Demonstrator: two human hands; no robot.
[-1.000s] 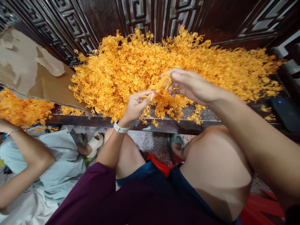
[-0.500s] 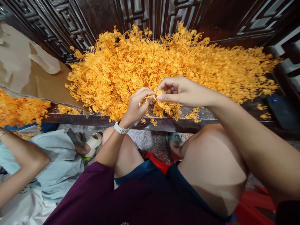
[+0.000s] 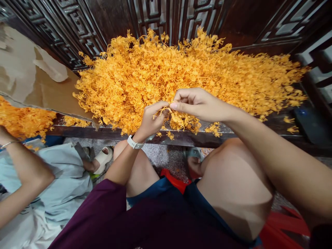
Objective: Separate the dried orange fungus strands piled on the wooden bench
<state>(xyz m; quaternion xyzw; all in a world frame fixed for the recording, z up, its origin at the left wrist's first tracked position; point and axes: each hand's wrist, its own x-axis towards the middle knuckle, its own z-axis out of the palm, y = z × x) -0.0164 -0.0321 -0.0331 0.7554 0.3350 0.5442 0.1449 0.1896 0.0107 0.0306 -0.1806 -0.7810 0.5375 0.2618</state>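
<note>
A small orange piece with thin, stringy strands (image 3: 163, 110) is pinched in my left hand (image 3: 153, 119), its strands sticking out over the fingers. My right hand (image 3: 194, 102) meets it from the right, thumb and index fingertip closed at the piece's other end; the fingertips mostly hide that part. Both hands are just above the front of a large heap of similar orange pieces (image 3: 145, 76). Some loose pieces (image 3: 214, 128) lie along the front edge near my hands.
The heap rests on a dark wooden bench (image 3: 186, 138) with a carved lattice back (image 3: 153, 17). A torn cardboard sheet (image 3: 59, 93) separates it from another orange pile (image 3: 28, 119) at left. A co-worker's arm (image 3: 28, 166) is beside me. A dark flat object (image 3: 313, 126) lies right.
The right hand has shifted slightly left and down, closer against the left fingers. The orange bit visible between its fingertips before is now mostly hidden. The co-worker's forearm has moved slightly upward.
</note>
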